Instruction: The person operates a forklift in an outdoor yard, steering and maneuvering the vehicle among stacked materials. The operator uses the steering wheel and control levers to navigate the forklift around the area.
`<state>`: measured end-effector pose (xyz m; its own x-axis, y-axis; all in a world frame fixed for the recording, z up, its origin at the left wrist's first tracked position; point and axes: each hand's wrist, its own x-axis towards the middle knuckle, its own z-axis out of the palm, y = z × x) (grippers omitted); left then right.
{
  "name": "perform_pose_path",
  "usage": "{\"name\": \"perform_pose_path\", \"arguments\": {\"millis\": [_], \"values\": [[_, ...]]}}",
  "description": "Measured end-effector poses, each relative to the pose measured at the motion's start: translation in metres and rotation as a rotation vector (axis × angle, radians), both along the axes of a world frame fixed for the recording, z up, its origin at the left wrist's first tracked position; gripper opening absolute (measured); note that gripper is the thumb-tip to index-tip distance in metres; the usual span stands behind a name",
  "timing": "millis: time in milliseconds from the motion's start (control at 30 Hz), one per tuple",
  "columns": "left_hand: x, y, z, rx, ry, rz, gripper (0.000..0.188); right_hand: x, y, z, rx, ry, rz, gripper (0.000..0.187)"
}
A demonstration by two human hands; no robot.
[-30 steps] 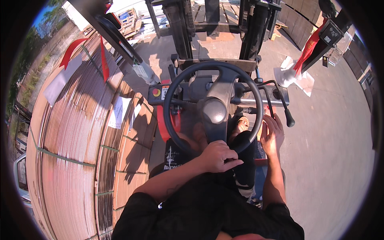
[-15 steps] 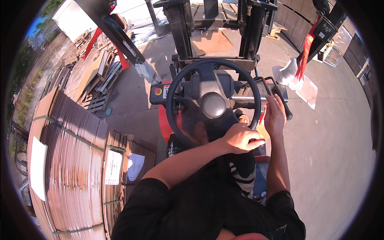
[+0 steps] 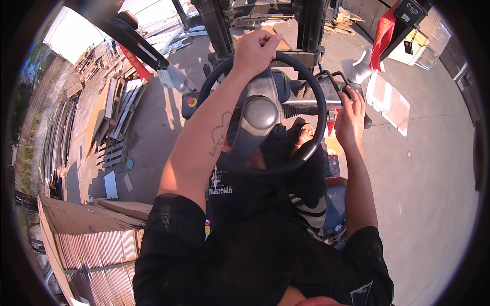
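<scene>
A black steering wheel (image 3: 322,120) with a grey round hub fills the middle of the head view. My left hand (image 3: 253,55) is closed on the top of its rim, the left forearm stretched across the wheel's left side. To the right of the wheel, my right hand (image 3: 351,118) reaches up to the black control levers (image 3: 331,77). Its slightly bent fingers lie over a lever's knob, and the palm hides part of the lever. Under the wheel, a foot (image 3: 304,133) shows beside the pedal area.
Ahead stands the dark lift mast (image 3: 309,30). Stacked flat cardboard (image 3: 97,250) is close on the left. Wooden pallets (image 3: 122,117) and boards lie beyond it. A red emergency button (image 3: 192,102) sits left of the wheel. Red ribbons (image 3: 383,38) hang from the frame posts.
My left hand has moved from the rim's lower right to its top, and the wheel has turned. My right fingers have spread and bent over the lever. The cardboard stacks have slid backward in view.
</scene>
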<state>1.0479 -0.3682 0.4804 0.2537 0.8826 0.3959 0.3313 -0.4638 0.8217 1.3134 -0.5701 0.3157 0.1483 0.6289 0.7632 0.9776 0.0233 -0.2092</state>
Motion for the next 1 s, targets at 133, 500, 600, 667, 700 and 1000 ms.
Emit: {"name": "perform_pose_path", "arguments": {"millis": [133,500,600,667,700,1000], "values": [[-0.078,0.151,-0.051,-0.018,-0.155,-0.07,0.038,-0.017,0.121,0.027,0.039,0.026,-0.035,0.057],[-0.045,0.195,-0.002,0.071,-0.093,-0.08,0.038,0.005,0.233,0.05,0.077,0.007,-0.043,0.058],[0.012,0.259,-0.015,0.094,-0.02,-0.084,0.038,0.021,0.288,0.055,-0.051,0.066,-0.128,0.056],[0.062,0.278,-0.023,0.173,-0.007,-0.144,0.036,0.036,0.316,0.047,0.069,-0.011,-0.081,0.057],[0.084,0.275,-0.029,0.251,-0.027,-0.195,0.036,0.04,0.326,0.04,0.1,0.005,-0.08,0.058],[0.079,0.184,-0.128,0.353,0.062,-0.705,0.027,0.077,0.433,0.053,0.09,-0.044,-0.056,0.055]]}}
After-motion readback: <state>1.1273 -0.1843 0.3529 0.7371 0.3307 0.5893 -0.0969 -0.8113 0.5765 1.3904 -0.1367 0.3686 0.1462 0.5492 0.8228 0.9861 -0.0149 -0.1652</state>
